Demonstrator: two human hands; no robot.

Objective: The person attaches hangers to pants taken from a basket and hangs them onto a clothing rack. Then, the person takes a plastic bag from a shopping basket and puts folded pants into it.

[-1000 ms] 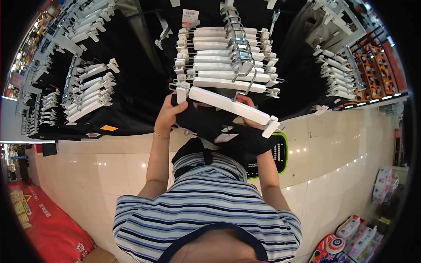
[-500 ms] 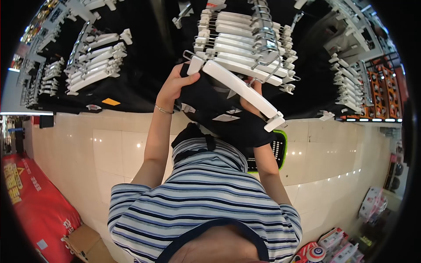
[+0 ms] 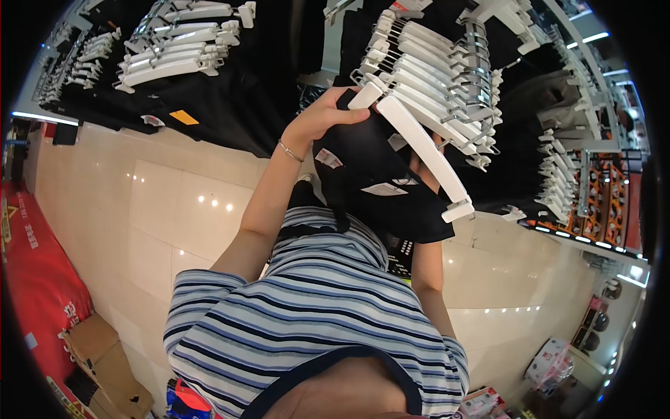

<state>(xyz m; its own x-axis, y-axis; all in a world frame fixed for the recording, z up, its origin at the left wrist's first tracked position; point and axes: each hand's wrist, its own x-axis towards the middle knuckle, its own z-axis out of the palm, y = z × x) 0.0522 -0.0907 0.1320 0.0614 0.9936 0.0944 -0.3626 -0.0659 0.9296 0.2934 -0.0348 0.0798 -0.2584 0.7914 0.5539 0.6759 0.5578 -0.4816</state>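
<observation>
My left hand (image 3: 322, 120) is closed on the waist edge of a black garment (image 3: 359, 157), its thumb beside the clip at one end of a white clip hanger (image 3: 421, 143). The hanger slants down to the right across the garment, with its other clip at the lower end. White tags (image 3: 384, 189) show on the black cloth. My right hand (image 3: 428, 171) is behind the hanger, its forearm passing under the cloth; the hanger and garment hide most of its fingers. Just beyond is a row of white hangers (image 3: 436, 77) with metal hooks, packed closely together.
More black clothes on white hangers (image 3: 174, 64) hang at the left, and others (image 3: 558, 174) at the right. Shiny floor tiles (image 3: 174, 209) lie below. A cardboard box (image 3: 105, 356) and a red cover (image 3: 42, 279) are at lower left.
The view has turned, so the racks, hangers and my hands appear farther right. My left hand still grips the garment by the clip; the hanger slants more steeply in the picture.
</observation>
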